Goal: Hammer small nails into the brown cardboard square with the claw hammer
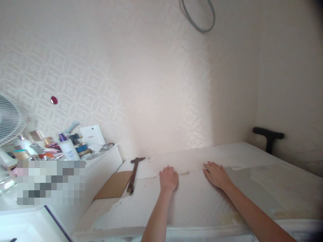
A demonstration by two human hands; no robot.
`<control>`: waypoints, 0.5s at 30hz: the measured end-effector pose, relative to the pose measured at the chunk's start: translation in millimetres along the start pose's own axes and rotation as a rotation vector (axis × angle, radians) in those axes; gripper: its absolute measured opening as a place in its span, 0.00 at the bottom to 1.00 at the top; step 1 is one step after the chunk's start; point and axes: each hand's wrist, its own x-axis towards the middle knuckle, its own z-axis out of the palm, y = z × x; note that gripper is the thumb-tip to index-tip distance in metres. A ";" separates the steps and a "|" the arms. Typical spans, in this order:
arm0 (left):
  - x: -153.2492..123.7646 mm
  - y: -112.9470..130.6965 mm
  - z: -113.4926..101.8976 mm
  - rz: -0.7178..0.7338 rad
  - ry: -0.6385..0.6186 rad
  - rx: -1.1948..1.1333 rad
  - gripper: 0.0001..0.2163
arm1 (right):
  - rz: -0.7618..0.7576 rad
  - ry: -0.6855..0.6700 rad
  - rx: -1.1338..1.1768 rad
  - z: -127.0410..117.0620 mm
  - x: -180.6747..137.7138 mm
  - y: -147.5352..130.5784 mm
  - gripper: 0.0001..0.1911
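Both my hands rest on a white board (191, 205) whose surface covering is torn and peeling. My left hand (168, 178) lies knuckles up with fingers curled under, pressing at the torn upper edge of the white sheet (176, 201). My right hand (216, 174) lies flat a little to the right, fingers stretched toward the same torn edge. Neither hand visibly holds an object. A hammer (134, 173) with a wooden handle lies on the board to the left of my left hand, beside a brown cardboard piece (114, 185).
A white dresser (103, 161) at left carries several bottles and jars (68, 148) and a white box (92, 135). A fan (10, 119) stands at far left. A black handle (268, 136) juts out at right. A patterned wall (151, 84) rises behind the board.
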 end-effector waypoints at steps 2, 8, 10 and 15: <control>0.2 -0.1 0.4 -0.001 -0.005 -0.001 0.20 | 0.000 0.002 0.000 0.2 0.1 0.2 0.26; 0.9 0.3 0.4 -0.003 -0.005 -0.015 0.21 | 0.005 0.004 0.002 0.1 0.1 0.1 0.26; 0.9 0.6 0.3 -0.002 -0.004 -0.012 0.20 | 0.005 0.006 0.002 0.4 0.1 0.3 0.26; 0.6 0.1 1.7 0.008 0.012 -0.009 0.20 | 0.006 0.010 0.002 1.6 0.3 0.7 0.27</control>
